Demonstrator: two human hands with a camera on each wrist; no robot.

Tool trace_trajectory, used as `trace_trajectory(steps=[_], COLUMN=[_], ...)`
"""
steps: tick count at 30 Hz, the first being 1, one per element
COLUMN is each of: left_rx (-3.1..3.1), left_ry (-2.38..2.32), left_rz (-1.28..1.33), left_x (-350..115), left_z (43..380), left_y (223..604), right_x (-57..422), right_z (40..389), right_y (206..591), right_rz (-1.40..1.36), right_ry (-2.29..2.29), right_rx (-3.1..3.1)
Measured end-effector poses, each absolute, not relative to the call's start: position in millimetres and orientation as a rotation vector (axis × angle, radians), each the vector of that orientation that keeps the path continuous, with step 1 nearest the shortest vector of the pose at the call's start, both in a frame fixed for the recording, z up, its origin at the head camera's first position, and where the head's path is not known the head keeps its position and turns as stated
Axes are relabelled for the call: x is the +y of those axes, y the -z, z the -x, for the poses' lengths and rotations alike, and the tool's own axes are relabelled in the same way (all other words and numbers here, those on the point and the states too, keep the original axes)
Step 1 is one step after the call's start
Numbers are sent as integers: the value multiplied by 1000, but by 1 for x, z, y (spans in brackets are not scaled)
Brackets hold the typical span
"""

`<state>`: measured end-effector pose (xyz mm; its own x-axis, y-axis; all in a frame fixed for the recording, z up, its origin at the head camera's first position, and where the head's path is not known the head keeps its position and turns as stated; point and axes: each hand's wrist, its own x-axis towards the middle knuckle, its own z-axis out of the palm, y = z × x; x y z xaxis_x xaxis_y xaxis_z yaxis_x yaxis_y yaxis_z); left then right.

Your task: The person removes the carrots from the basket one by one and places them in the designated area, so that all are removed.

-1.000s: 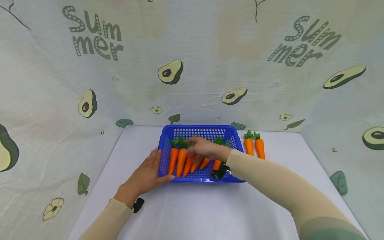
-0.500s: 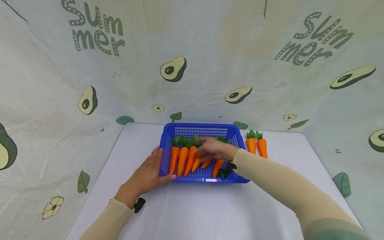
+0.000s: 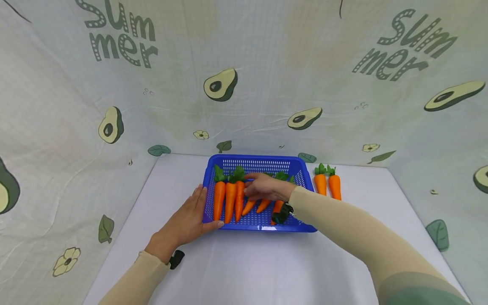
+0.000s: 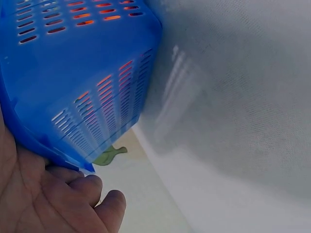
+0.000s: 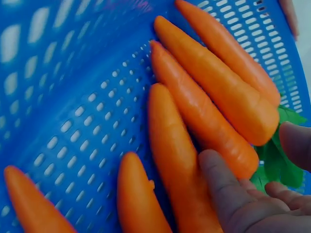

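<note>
A blue plastic basket (image 3: pixel 263 228) holds several orange carrots with green leafy tops. My left hand (image 3: pixel 186 218) lies along its left side, fingers straight together, thumb over the front-left corner. In the left wrist view that palm (image 4: pixel 53 204) rests against the basket's rim. My right hand (image 3: pixel 264 187) reaches inside, with relaxed fingers. It touches the third carrot from the left (image 3: pixel 239 201) at its leafy end. In the right wrist view the thumb lies between this carrot (image 5: pixel 199 109) and the neighbouring one (image 5: pixel 170 141), and another fingertip is beside the green leaves (image 5: pixel 277 158).
Two more carrots (image 3: pixel 320 184) lie on the white table (image 3: pixel 244 271) right of the basket, partly hidden by the right sleeve. A printed cloth (image 3: pixel 259 76) hangs behind the table and at its sides. A further carrot (image 5: pixel 34 204) lies apart inside the basket.
The three leftmost carrots have straightened and drawn closer together at the left side. My right hand has shifted slightly among the carrots; the left hand keeps its place on the basket.
</note>
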<state>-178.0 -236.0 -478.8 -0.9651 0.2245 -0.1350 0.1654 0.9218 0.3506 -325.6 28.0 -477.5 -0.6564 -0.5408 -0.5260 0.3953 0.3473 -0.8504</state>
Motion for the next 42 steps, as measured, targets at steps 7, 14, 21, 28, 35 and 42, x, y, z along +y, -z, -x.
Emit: trace_trajectory(steps=[7,14,21,28,35,42], left_rx=[2915,2910,2910,2910,2907,2894], left_ry=[-512,-507,-518,-536,-530,-547], left_rz=[-315,-289,-303,-314,-312,-290], left_x=[-236,-237,-236,-233,-235,-237], left_z=[179,177,177,177,177,176], left_y=[481,481,480,479,480,479], right_x=[16,9,0,-6,-4,2], right_z=[323,324,324,324,328,332], right_y=[486,492,496,503,502,498], right_rz=[164,184,265,278,282,300], right_ry=[1356,1351,1239,1186,1273,1345], right_rx=[1895,1839,1898,1995,1933,1836])
